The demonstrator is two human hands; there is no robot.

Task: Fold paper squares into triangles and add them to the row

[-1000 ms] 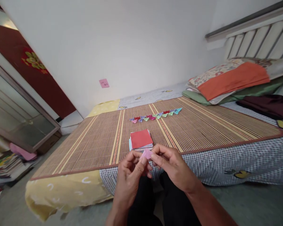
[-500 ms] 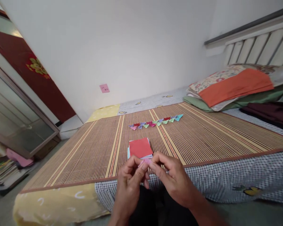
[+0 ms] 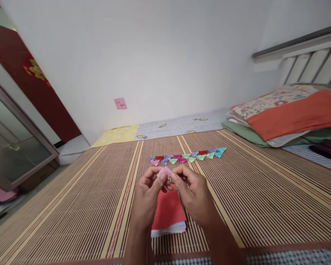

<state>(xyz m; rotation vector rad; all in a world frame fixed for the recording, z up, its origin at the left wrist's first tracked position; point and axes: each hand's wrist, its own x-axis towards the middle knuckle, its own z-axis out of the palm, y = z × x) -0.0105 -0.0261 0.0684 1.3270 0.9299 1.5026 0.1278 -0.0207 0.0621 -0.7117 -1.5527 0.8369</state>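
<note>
Between my two hands is a small piece of pink folded paper point(image 3: 164, 171), roughly triangular with its peak upward. My left hand point(image 3: 149, 189) pinches its left side between thumb and fingers. On its right side, my right hand point(image 3: 191, 191) pinches it the same way. Beneath my hands lies a stack of square paper point(image 3: 169, 209), with a red sheet on top and paler sheets showing at the near edge; my hands hide its far part. Just beyond, small folded paper triangles point(image 3: 182, 160) in several colours form two slanting rows.
A striped bamboo mat point(image 3: 99, 198) covers the bed. Pillows with an orange band point(image 3: 289, 114) are piled at the right, below a radiator point(image 3: 311, 66). A pink note point(image 3: 120, 103) is stuck on the white wall. At the left stands a glass-fronted cabinet point(image 3: 19, 147).
My hands have moved forward over the mat with the pink folded paper, and more of its shape shows. The view has shifted closer, so the red-topped stack now appears under my hands.
</note>
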